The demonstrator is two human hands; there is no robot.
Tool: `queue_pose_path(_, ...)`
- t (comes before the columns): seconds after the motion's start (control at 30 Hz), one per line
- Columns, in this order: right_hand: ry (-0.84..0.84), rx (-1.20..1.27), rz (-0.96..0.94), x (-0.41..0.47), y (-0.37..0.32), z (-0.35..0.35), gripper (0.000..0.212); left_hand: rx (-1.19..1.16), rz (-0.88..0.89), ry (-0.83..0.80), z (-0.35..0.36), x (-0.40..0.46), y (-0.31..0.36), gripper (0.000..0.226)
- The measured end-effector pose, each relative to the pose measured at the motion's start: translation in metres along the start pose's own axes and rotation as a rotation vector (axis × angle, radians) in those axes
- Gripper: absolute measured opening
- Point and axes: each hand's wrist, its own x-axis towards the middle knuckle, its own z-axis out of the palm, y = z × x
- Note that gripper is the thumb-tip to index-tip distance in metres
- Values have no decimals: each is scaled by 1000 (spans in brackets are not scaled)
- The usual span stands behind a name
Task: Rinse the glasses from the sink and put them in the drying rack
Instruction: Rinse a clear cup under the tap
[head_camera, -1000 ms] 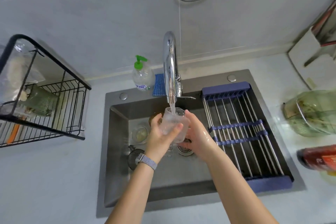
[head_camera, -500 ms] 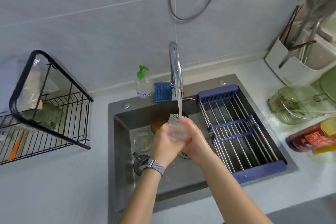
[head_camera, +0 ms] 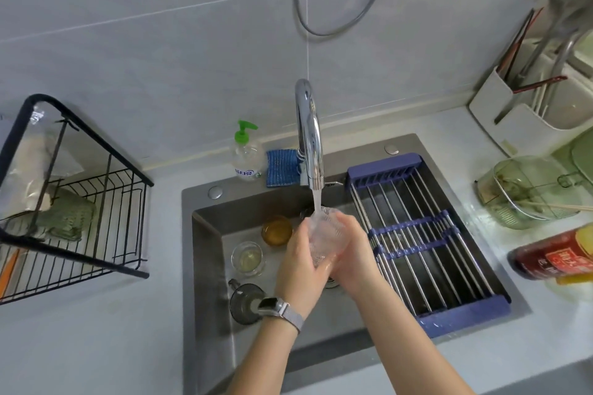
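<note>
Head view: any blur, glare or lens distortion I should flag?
Head view: wide-angle bending bows the black wire drying rack and the worktop edges; motion blur smears the metal ladles in the white utensil holder at top right; bright highlights streak the curved chrome tap; the clear ribbed glass held by both hands is washed out under the running water.

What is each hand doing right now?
Left hand: grips the clear glass under the tap.
Right hand: holds the same glass.
</note>
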Motion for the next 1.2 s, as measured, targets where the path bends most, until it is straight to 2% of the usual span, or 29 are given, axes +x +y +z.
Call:
queue_pose_path(0.03,-20,33,18,1,-4,0,28,54,38,40,3,-1,0,77)
queue_pose_path(0.1,-55,5,143,3,-15,-1,28,140,126,102,9,0,-8,80)
queue_pose_path(0.17,-114,-178,304,2,-28,3,30,209,182,148,11,2,-20,85)
queue_pose_path(0.23,-115,-425,372,6,-40,0,24,287,259,192,7,7,-31,93)
queue_pose_path(0.33,-57,-673,376,22,-45,-4,20,439,401,222,-3,14,-38,103)
queue_pose_path(0.43,-6,-739,281,38,-42,-6,14,573,572,293,-9,18,-41,102)
queue_pose_path(0.53,-94,-718,242,45,-42,-8,17,612,676,329,-10,19,-48,99)
queue_pose_path(0.6,-134,-722,246,46,-40,-10,10,605,707,297,-8,18,-55,92)
queue_pose_path(0.67,-137,-733,238,45,-38,-13,20,578,765,234,-7,15,-62,71)
queue_pose_path(0.7,-113,-749,224,45,-38,-14,22,507,782,212,-7,13,-64,53)
queue_pose_path(0.77,-104,-785,202,46,-39,-20,15,228,690,222,-9,10,-63,24)
queue_pose_path(0.83,-163,-832,211,50,-41,-25,16,-45,446,266,-16,13,-52,28)
queue_pose_path(0.87,-187,-874,207,52,-42,-27,16,-110,308,239,-20,18,-45,43)
queue_pose_path(0.9,-207,-916,199,53,-44,-27,16,-136,166,129,-23,25,-38,64)
queue_pose_path(0.97,-230,-983,196,55,-47,-23,21,-37,-35,-218,-28,40,-26,104)
queue_pose_path(1.0,-242,-1021,197,55,-50,-20,23,61,-85,-376,-29,47,-22,108)
queue_pose_path(1.07,-254,-1118,201,57,-53,-14,25,130,-145,-566,-29,55,-16,89)
queue_pose_path(1.1,-244,-1138,218,58,-55,-12,27,86,-178,-588,-27,57,-15,77)
queue_pose_path(1.2,-170,-930,279,51,-59,-10,33,-1,-236,-464,-22,57,-20,63)
